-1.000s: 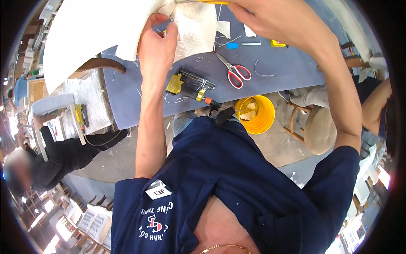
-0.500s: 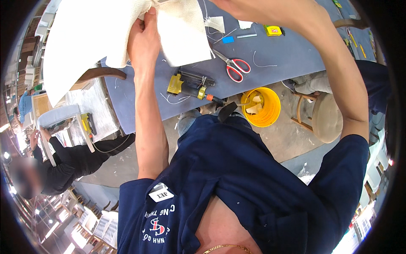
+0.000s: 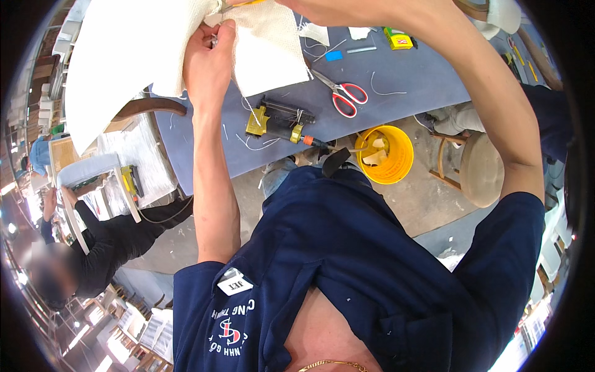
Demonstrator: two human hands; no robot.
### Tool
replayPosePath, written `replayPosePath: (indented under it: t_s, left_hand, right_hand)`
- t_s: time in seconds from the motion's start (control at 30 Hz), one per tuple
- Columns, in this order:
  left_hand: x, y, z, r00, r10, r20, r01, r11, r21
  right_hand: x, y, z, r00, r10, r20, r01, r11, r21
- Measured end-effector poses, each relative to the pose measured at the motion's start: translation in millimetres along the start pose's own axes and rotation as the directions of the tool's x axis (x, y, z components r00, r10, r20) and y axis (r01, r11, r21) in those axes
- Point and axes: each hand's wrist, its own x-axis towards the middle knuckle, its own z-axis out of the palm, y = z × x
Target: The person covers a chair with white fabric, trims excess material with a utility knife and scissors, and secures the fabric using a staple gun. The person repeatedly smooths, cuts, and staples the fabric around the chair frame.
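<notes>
My left hand [image 3: 209,59] is closed on a fold of cream woven fabric [image 3: 266,53], thumb on top and fingers bent in. That fabric covers a large pale padded piece [image 3: 118,56] with a curved brown wooden leg [image 3: 149,108]. At the top edge my right hand [image 3: 300,6] is partly cut off, its fingertips out of sight. Beside it a slim yellow tool [image 3: 246,4] reaches to the fabric just above my left hand; its kind cannot be made out. White threads hang from the fabric's edge. Red-and-white-handled scissors [image 3: 344,96] lie on the table to the right.
A yellow-and-black staple gun [image 3: 273,124] with a hose lies on the grey-blue table [image 3: 396,68]. Behind it are a small yellow-green box [image 3: 397,38] and a blue piece [image 3: 334,56]. A yellow bucket [image 3: 403,155] with scraps stands below, near a round stool [image 3: 482,170]. Another person works at left.
The slim yellow tool has come into view at the fabric beside my right hand. My left hand has shifted slightly down and left, its thumb now bent over the fold. A pale rounded piece appears at top right.
</notes>
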Motion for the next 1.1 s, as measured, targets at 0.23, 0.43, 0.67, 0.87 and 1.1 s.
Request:
replayPosePath:
  t_s: [0.23,0.43,0.67,0.87,1.1]
  left_hand:
    - [-3,2,4,0.998,-0.044,-0.045,0.044,0.999,0.013]
    - [-9,2,-3,0.996,0.025,-0.080,-0.013,0.989,0.150]
    - [-14,5,-6,0.998,-0.028,-0.059,0.033,0.997,0.076]
    - [-20,14,-4,0.998,-0.041,-0.057,0.047,0.992,0.115]
    - [-17,11,-5,0.995,-0.102,-0.013,0.103,0.992,0.077]
  right_hand:
    - [9,1,11,0.999,-0.015,-0.052,0.009,0.993,-0.116]
    - [8,1,10,0.999,0.029,0.023,-0.024,0.980,-0.196]
    - [2,-7,-6,0.966,0.167,0.197,-0.093,0.937,-0.336]
    - [-3,-3,-1,0.973,0.169,0.159,-0.106,0.932,-0.348]
    - [2,1,-6,0.966,0.151,0.210,-0.090,0.957,-0.275]
